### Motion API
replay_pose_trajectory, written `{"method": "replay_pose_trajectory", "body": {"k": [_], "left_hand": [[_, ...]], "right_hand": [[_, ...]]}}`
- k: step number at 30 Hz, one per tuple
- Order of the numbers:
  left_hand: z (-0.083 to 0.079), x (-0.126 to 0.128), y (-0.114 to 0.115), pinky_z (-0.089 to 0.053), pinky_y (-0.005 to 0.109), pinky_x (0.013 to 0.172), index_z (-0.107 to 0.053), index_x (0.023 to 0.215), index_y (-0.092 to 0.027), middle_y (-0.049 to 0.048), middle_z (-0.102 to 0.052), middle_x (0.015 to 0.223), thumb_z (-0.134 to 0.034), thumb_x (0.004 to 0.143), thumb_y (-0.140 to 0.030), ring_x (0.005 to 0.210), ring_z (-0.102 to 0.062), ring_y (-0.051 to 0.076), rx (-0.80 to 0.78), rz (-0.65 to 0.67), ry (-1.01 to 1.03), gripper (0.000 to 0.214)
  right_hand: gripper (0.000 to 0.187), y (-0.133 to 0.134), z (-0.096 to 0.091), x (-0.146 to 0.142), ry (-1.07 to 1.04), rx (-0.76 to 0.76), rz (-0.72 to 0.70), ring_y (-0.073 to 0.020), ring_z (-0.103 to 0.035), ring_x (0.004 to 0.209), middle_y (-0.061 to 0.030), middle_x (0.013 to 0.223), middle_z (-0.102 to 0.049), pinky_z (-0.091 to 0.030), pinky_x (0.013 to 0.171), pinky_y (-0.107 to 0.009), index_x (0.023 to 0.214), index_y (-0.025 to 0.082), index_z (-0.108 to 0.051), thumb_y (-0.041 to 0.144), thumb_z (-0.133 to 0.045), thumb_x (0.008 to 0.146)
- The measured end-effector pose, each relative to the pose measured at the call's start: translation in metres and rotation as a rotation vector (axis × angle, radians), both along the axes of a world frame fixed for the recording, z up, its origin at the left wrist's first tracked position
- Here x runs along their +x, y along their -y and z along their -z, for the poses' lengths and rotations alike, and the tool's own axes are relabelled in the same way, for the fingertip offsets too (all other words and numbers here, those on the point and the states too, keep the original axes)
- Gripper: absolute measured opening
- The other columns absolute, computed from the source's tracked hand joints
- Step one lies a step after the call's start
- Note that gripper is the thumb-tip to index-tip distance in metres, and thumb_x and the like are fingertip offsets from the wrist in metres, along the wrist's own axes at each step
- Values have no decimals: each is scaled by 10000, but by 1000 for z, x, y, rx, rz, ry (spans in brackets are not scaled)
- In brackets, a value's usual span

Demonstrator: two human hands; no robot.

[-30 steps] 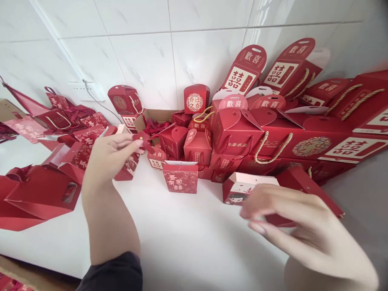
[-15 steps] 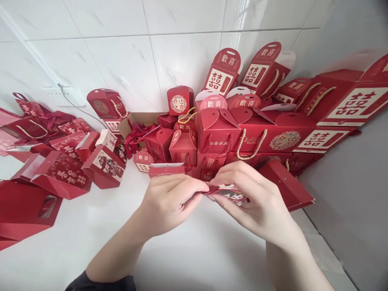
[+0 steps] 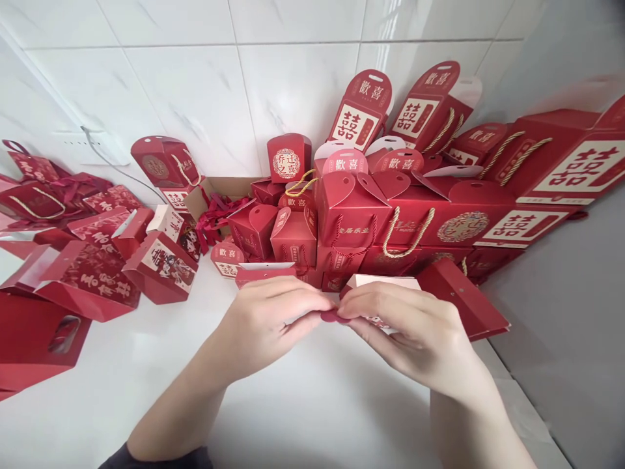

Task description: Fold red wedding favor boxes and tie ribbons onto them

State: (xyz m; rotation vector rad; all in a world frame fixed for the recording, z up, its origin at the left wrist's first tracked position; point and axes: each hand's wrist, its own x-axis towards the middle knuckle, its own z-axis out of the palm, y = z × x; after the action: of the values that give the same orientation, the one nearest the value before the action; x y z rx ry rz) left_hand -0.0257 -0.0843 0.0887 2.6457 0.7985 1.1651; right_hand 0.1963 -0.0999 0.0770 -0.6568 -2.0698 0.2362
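Note:
Between my two hands is a small piece of dark red ribbon (image 3: 334, 316), pinched at the fingertips. My left hand (image 3: 273, 326) grips it from the left with thumb and fingers pressed together. From the right, my right hand (image 3: 410, 326) closes on its other side. A small gift box (image 3: 385, 281) with a pale top and a printed front stands just behind my right hand, which hides most of it. Whether the ribbon is attached to this box I cannot tell.
Red gift boxes (image 3: 356, 208) with rope handles are stacked against the tiled wall. An open carton (image 3: 195, 205) holds red ribbons (image 3: 219, 218). More boxes (image 3: 161, 267) stand to the left. A red box (image 3: 461, 299) leans at the right, near a grey panel (image 3: 576, 312).
The ribbon between my fingertips now shows as rounded folds below them. More of the box's pale top shows behind my right hand. The view has shifted slightly.

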Motion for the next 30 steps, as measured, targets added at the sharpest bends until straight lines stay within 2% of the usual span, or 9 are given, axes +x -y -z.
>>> {"method": "replay_pose_trajectory", "body": {"k": [4, 8, 12, 18, 22, 24, 26, 28, 30], "left_hand": [[-5, -5, -5, -532, 237, 700, -694, 908, -193, 11, -737, 849, -644, 851, -75, 760, -678, 133, -89, 101, -33, 140], [-9, -5, -7, -522, 212, 661, -721, 910, -189, 18, -738, 803, -662, 856, -111, 733, -672, 124, -186, 242, -4, 111], [-11, -2, -8, -511, 218, 664, -749, 862, -186, 19, -738, 763, -701, 841, -178, 708, -658, 128, -343, 258, -72, 53], [-8, -4, -13, -542, 212, 673, -758, 819, -178, 39, -754, 796, -713, 834, -248, 735, -702, 141, -740, 293, -75, 85], [-3, -4, -15, -571, 232, 630, -689, 782, -162, 32, -736, 759, -757, 779, -251, 706, -711, 161, -897, 200, -23, 112], [-1, -2, -15, -570, 221, 606, -638, 803, -163, 16, -723, 748, -766, 766, -227, 686, -706, 152, -864, 129, 60, 148], [1, 3, -12, -569, 203, 610, -626, 854, -170, 10, -724, 783, -731, 802, -207, 691, -703, 134, -731, 30, 167, 123], [4, 9, -8, -572, 196, 638, -660, 923, -182, 17, -735, 851, -672, 859, -218, 726, -704, 123, -567, -71, 238, 75], [7, 15, -3, -574, 206, 660, -678, 989, -195, 24, -742, 909, -644, 886, -254, 771, -706, 131, -461, -129, 233, 124]], "right_hand": [[134, -1, -8, 7, 30, -241, -132, -122, -649, 818, -10, 911, -692, -522, 762, -248, 1020, 192, -641, 113, -588, 926], [104, -6, -12, 16, 61, -420, -143, -128, -620, 778, -12, 894, -667, -491, 659, -248, 1033, 211, -628, 216, -604, 932], [28, -13, -7, 14, 166, -419, -244, -131, -586, 753, 3, 824, -659, -470, 680, -259, 930, 218, -652, 237, -644, 910], [68, -19, -3, 4, 137, -440, -304, -128, -616, 785, -5, 861, -684, -480, 718, -248, 932, 203, -657, 189, -685, 871], [139, -20, -4, 2, 148, -413, -311, -113, -627, 759, 21, 819, -685, -493, 697, -223, 846, 204, -642, 68, -665, 824], [160, -19, -3, 1, 95, -435, -257, -114, -634, 727, 20, 802, -680, -498, 669, -220, 830, 198, -622, 43, -648, 800], [143, -17, -2, -1, 19, -420, -113, -119, -635, 690, 9, 792, -672, -498, 633, -225, 832, 195, -602, 58, -628, 805], [118, -15, 0, -4, -28, -296, 106, -126, -631, 671, -1, 785, -663, -496, 632, -239, 837, 194, -588, 83, -620, 817], [106, -13, 3, -9, -12, -90, 300, -133, -625, 669, -5, 765, -652, -493, 662, -260, 835, 194, -578, 95, -615, 827]]}}
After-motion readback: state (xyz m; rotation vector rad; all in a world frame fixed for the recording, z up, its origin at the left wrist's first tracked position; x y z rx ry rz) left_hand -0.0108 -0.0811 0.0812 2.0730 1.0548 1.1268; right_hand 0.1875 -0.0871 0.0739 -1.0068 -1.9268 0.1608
